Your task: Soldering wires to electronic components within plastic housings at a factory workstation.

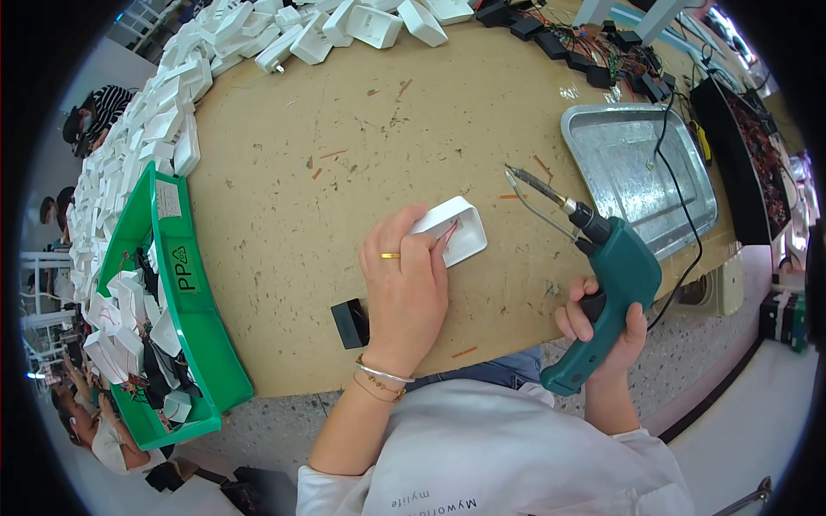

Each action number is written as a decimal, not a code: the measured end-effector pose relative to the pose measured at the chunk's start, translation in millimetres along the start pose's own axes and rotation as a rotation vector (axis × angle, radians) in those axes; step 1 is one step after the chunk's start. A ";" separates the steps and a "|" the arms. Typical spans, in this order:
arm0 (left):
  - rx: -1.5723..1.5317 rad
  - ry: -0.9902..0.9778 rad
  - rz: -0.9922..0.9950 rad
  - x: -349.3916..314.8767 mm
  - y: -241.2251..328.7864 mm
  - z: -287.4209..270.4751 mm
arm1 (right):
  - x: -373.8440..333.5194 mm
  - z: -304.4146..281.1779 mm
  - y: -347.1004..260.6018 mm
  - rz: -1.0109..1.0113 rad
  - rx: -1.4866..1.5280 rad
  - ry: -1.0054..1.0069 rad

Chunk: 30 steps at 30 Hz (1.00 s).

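Note:
My left hand [403, 279] grips a small white plastic housing [465, 230] on the table, its open side showing red wires [448, 232] inside. The fingers wrap over its left part and hide that end. In my right hand [602, 331] is a green pistol-shaped soldering gun [626, 268], held by its handle, one finger near the black trigger. Its metal tip, with a thin feed tube beside it, points up and left, apart from the housing. A small black box [351, 323] lies on the table just left of my left wrist.
A green bin [194, 297] of white housings and black parts stands at left. White housings [172, 129] pile along the far left edge. A metal tray [641, 172] lies at right, crossed by the gun's black cord [680, 198]. Black boxes with wires [585, 60] sit far right.

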State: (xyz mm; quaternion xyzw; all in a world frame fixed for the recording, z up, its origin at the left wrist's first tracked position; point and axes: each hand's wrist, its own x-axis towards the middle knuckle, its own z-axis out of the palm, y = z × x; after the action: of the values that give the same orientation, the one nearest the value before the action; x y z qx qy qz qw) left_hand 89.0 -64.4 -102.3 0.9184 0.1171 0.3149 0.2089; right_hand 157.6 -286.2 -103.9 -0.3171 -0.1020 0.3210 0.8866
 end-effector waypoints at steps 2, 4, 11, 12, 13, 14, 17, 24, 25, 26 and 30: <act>0.026 0.015 -0.002 0.2 -0.5 -0.2 | -3.5 1.0 2.4 -0.028 -0.062 -0.002; 0.042 -0.007 -0.009 0.8 0.8 -0.9 | -9.8 3.2 2.2 -0.058 -0.129 -0.007; 0.000 0.015 -0.020 -1.2 -0.1 0.8 | -37.6 10.8 0.1 -0.072 -0.577 0.166; -0.004 0.017 -0.019 -0.9 0.7 -0.2 | -40.1 11.0 0.4 -0.069 -0.582 0.161; -0.008 0.018 -0.017 -1.0 1.1 -0.8 | -42.4 11.3 0.4 -0.036 -0.651 0.174; -0.009 0.022 -0.022 -1.8 0.9 -1.1 | -44.3 11.5 0.7 -0.003 -0.719 0.186; -0.047 0.030 -0.029 -2.2 0.1 -1.7 | -46.4 8.2 3.8 -0.036 -0.774 0.168; 0.006 0.008 0.015 -1.3 0.4 -3.0 | -47.3 4.2 5.8 0.003 -0.796 0.129; 0.025 0.009 0.029 -1.1 0.3 -2.9 | -47.4 4.5 5.6 0.018 -0.799 0.138; 0.024 0.010 0.025 -1.3 -0.3 -2.2 | -47.2 4.9 5.5 0.034 -0.802 0.148; 0.025 0.012 0.035 -2.4 -1.2 -0.1 | -46.9 6.7 6.0 0.053 -0.815 0.149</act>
State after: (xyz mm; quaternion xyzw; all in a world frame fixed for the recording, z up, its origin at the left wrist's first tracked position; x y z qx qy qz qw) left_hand 87.0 -64.2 -104.0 0.9210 0.1062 0.3226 0.1911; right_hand 115.8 -309.1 -101.4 -0.6671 -0.1480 0.2531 0.6849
